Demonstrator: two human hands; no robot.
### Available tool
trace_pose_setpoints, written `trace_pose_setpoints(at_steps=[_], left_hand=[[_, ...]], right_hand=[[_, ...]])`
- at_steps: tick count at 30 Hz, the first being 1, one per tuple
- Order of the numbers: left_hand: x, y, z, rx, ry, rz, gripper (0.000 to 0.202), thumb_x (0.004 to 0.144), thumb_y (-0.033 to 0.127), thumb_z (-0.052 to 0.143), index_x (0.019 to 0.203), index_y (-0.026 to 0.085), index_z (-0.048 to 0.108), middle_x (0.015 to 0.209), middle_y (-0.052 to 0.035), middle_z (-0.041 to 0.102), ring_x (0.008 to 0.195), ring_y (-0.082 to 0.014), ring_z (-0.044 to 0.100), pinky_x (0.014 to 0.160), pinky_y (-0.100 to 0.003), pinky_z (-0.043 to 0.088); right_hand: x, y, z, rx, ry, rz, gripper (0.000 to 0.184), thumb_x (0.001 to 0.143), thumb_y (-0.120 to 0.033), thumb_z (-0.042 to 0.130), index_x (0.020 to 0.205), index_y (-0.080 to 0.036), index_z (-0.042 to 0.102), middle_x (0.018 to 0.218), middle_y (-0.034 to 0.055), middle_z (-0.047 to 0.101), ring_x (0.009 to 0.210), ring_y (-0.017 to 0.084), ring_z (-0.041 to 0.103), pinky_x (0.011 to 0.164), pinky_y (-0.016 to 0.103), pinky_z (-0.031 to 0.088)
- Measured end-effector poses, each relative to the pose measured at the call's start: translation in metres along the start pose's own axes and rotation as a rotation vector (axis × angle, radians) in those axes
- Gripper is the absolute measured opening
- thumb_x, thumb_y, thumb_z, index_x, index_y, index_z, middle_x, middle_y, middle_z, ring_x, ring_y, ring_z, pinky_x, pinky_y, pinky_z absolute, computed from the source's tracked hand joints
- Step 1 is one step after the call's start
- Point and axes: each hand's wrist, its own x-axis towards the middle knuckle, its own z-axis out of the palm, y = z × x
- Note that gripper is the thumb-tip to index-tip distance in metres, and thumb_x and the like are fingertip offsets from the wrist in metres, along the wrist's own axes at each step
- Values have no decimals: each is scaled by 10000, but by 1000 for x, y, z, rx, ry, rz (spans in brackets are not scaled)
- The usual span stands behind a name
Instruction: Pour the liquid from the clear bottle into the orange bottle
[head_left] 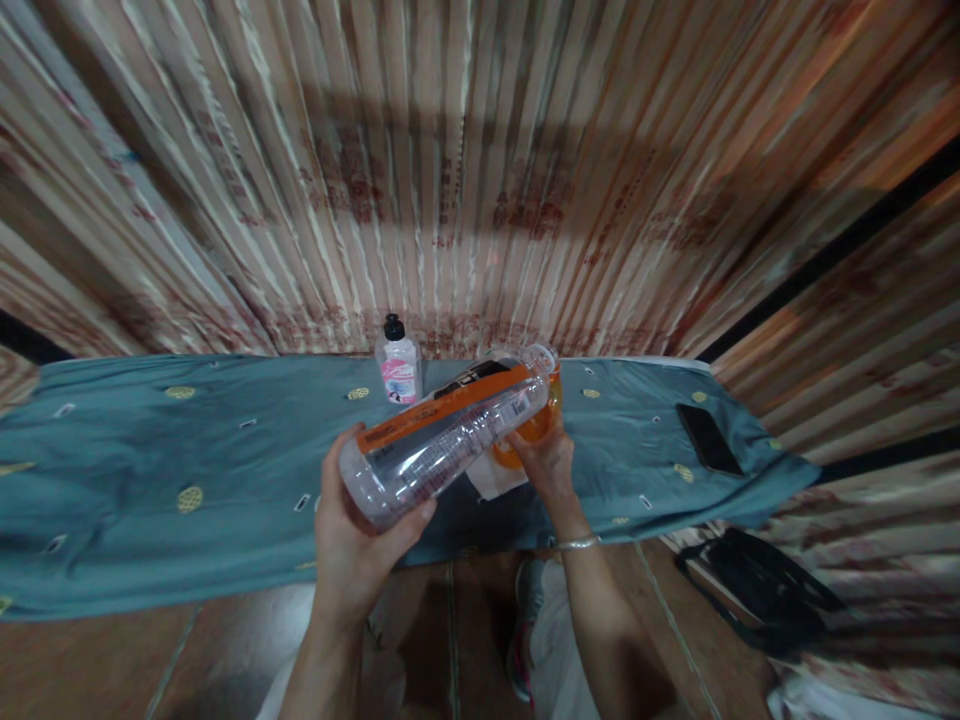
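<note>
Apparently, from the head view, the left hand (356, 550) cups a clear bottle (450, 440) by its base mid-frame, perhaps to manage its tilt; the right hand (551, 462) grips an orange bottle (537, 426) right of centre, seemingly steadying it, though I can't tell whether the bottles touch. Patterned teal cloth (247, 480) spreads below; pleated curtains (465, 180) hang behind.

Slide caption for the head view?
Left hand holds a tilted clear plastic bottle with an orange-and-black label; right hand grips a partly hidden orange container over a blue-green patterned cloth.
</note>
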Motion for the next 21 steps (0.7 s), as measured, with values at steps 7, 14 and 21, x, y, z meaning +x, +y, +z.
trace_pose_setpoints(at_steps=[7, 14, 21], left_hand=[[-2, -1, 7, -36, 82, 13, 1160, 479, 657, 1157, 1447, 219, 691, 1327, -133, 815, 1210, -359, 850, 981, -412, 746], [-2, -1, 7, -29, 80, 21, 1153, 480, 669, 1151, 1443, 230, 694, 1309, -122, 822, 1189, -354, 859, 972, -420, 748], [0, -2, 2, -29, 55, 4, 1128, 492, 571, 1164, 1451, 220, 684, 1333, -137, 821, 1213, -370, 858, 993, -438, 749]], right_hand=[[0, 1, 0, -5, -8, 0, 891, 772, -595, 954, 1494, -145, 689, 1349, 263, 883, 1202, 424, 883, 1010, 536, 739], [-1, -3, 0, -2, -7, 17, 845, 770, -522, 964, 1480, -156, 688, 1346, 273, 885, 1201, 437, 885, 1026, 559, 741], [-1, 0, 1, 14, 7, 7, 843, 758, -544, 957, 1467, -169, 699, 1304, 242, 910, 1145, 428, 901, 1014, 574, 739]])
